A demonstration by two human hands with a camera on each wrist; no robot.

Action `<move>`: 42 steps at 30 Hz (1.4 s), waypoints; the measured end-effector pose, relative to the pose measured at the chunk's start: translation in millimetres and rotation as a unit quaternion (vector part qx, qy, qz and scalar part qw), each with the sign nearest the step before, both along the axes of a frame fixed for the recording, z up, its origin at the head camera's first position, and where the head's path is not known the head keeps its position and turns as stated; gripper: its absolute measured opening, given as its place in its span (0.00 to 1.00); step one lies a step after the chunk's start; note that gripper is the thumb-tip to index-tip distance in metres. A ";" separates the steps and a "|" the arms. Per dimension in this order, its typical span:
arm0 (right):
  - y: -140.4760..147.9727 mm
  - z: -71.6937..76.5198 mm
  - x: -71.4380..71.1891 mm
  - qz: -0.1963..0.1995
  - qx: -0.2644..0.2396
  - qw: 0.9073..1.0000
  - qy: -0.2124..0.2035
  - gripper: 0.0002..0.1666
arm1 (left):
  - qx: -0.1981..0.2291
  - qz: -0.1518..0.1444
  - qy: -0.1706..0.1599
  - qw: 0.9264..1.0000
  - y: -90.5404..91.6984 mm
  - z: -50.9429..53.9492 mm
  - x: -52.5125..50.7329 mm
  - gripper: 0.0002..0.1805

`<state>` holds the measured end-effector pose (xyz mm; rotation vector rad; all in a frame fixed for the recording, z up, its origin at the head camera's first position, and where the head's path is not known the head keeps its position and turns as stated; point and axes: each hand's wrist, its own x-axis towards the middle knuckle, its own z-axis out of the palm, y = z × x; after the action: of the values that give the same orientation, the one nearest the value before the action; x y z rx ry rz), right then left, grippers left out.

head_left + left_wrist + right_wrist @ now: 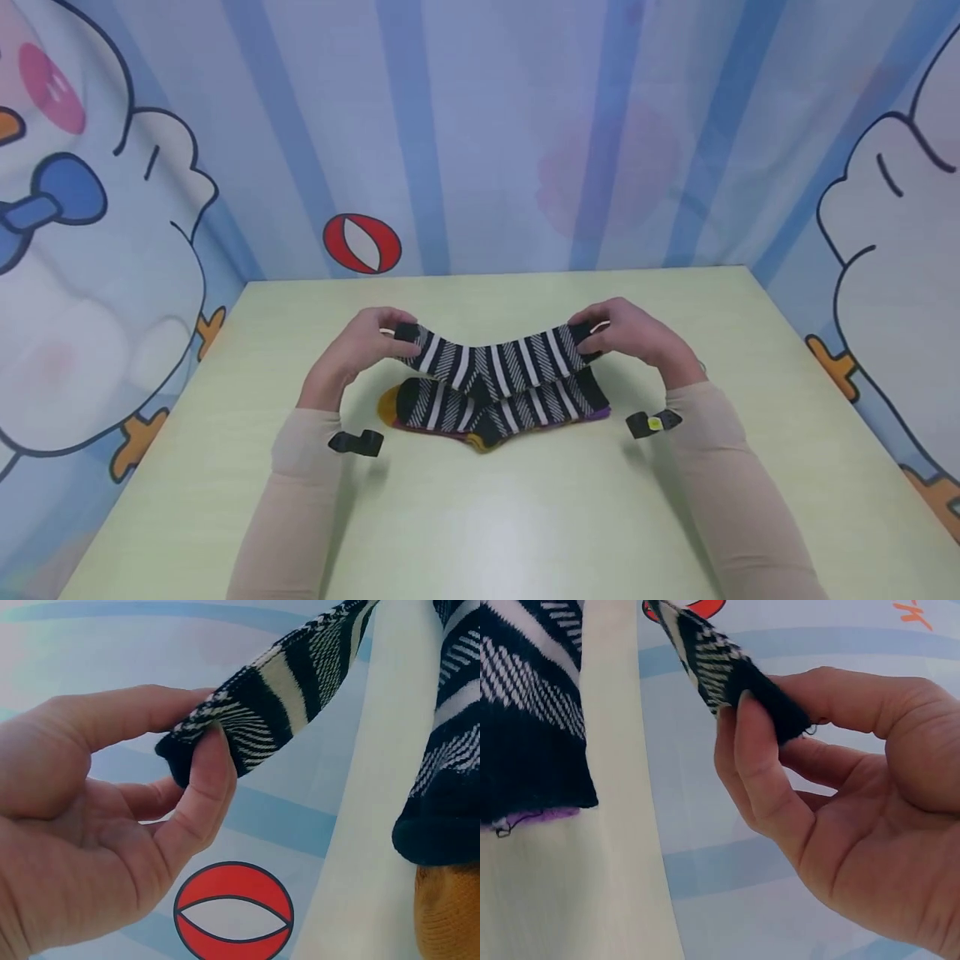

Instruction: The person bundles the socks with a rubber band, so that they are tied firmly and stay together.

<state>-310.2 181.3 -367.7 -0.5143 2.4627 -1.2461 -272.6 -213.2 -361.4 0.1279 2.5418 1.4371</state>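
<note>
A black-and-white striped sock (480, 367) hangs between both hands, sagging in the middle. My left hand (367, 340) pinches its toe end; in the left wrist view the thumb and fingers of the hand (127, 787) grip the sock (277, 690). At the other end my right hand (626, 333) pinches the dark cuff, and the right wrist view shows the hand (840, 780) holding that sock (761, 697) by its edge. Just in front, a similar striped sock (442, 408) lies on a stack, with a mustard sock (387, 406) and a purple edge (600, 413) showing beneath.
The pale table (487, 517) extends around the socks. Behind it hangs a blue striped backdrop (495, 125) with a red-and-white oval print (362, 243), and cartoon birds are printed at both sides. Black straps with small devices are on both wrists.
</note>
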 end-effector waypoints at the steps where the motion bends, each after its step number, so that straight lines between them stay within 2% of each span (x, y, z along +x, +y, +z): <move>1: 0.4 -0.2 -0.2 0.003 0.001 1.000 0.000 0.28 | -0.004 -0.002 -0.001 1.000 -0.1 -0.2 1.2 0.27; 12: 5.9 1.0 2.2 0.044 0.033 0.998 -0.026 0.26 | -0.048 -0.047 0.000 0.998 1.3 2.2 13.6 0.24; 26: 19.8 0.8 2.8 0.097 0.074 0.991 -0.053 0.25 | -0.073 -0.104 -0.034 0.991 8.2 5.6 22.7 0.23; 31: 13.1 -6.9 1.4 0.108 0.088 0.989 -0.057 0.24 | -0.106 -0.115 -0.050 0.987 7.6 -4.5 19.6 0.22; 34: 9.4 -10.0 1.2 0.114 0.105 0.987 -0.042 0.23 | -0.112 -0.112 -0.051 0.986 7.1 -10.4 16.8 0.22; 38: 6.8 -10.2 1.3 0.109 0.113 0.987 -0.024 0.22 | -0.111 -0.109 -0.039 0.987 7.1 -12.9 14.5 0.22; 42: 6.8 -8.9 1.3 0.098 0.107 0.989 -0.027 0.23 | -0.120 -0.108 -0.024 0.987 6.8 -12.9 12.7 0.23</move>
<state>-308.9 188.1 -376.6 -0.6374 2.3964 -0.8941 -259.9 -206.4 -374.3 0.3125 2.5466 1.0351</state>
